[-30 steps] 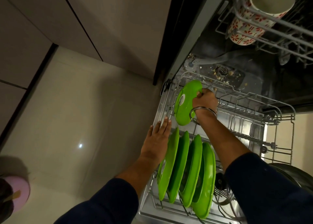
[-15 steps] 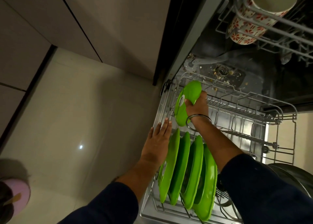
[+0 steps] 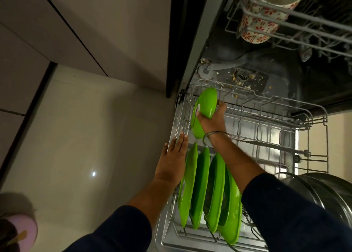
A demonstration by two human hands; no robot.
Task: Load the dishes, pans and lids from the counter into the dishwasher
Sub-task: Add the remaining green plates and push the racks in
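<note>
Green is the colour of the small plate [image 3: 206, 104] that the right hand [image 3: 214, 119] grips, its fingers curled round the lower edge, with the plate held on edge over the far left corner of the pulled-out lower rack [image 3: 266, 107] of the dishwasher. A metal bangle [image 3: 215, 135] circles that wrist. Nearer the camera in the same rack, four larger green plates [image 3: 209, 190] stand on edge side by side between the wires. The left hand [image 3: 172, 162] lies flat with straight fingers along the left rim of the rack, just beside the outermost standing plate, holding nothing. At the right end of the rack, a dark round pan [image 3: 322, 192] shows partly behind the right sleeve. Above the rack, in the upper basket [image 3: 297, 23], a cream mug with red flowers [image 3: 266, 13] lies on its side. Food crumbs lie scattered around the drain on the dishwasher floor [image 3: 242, 76], beyond the rack.
</note>
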